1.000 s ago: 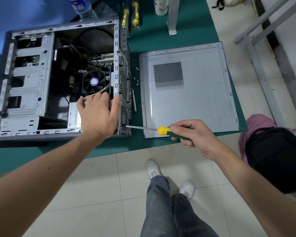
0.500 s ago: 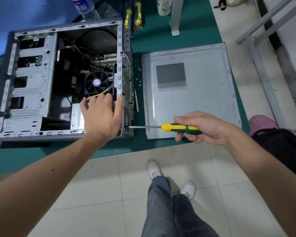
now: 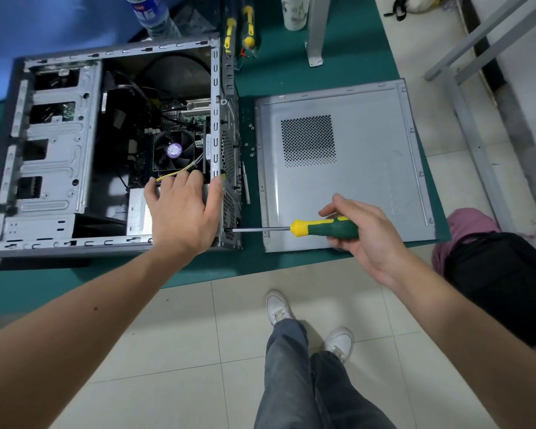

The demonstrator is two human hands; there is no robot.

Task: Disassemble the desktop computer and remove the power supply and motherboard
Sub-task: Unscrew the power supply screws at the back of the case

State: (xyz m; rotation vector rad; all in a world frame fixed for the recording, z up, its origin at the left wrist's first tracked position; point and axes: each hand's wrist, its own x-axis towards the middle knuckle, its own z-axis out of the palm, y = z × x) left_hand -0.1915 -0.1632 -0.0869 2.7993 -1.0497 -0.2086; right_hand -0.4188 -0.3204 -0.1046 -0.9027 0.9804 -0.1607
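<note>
The open grey computer case (image 3: 53, 156) lies on its side on the green table. Inside, a black fan (image 3: 174, 150) sits on the motherboard (image 3: 183, 116), with dark cables above it. The silver power supply (image 3: 136, 212) sits in the near right corner, mostly covered by my left hand (image 3: 183, 212), which rests flat on it with the thumb against the rear panel (image 3: 229, 156). My right hand (image 3: 362, 233) grips a green and yellow screwdriver (image 3: 322, 228); its tip touches the lower rear panel.
The removed grey side panel (image 3: 369, 168) lies right of the case, with small screws (image 3: 251, 147) between them. Two more yellow-handled screwdrivers (image 3: 239, 29), a water bottle (image 3: 152, 13), a white cup (image 3: 294, 10) and a metal post (image 3: 316, 29) stand at the back. A black bag (image 3: 502, 283) sits at the right.
My right hand has shifted its hold on the screwdriver handle, turning it while the tip stays at the rear panel. My left hand stays on the power supply.
</note>
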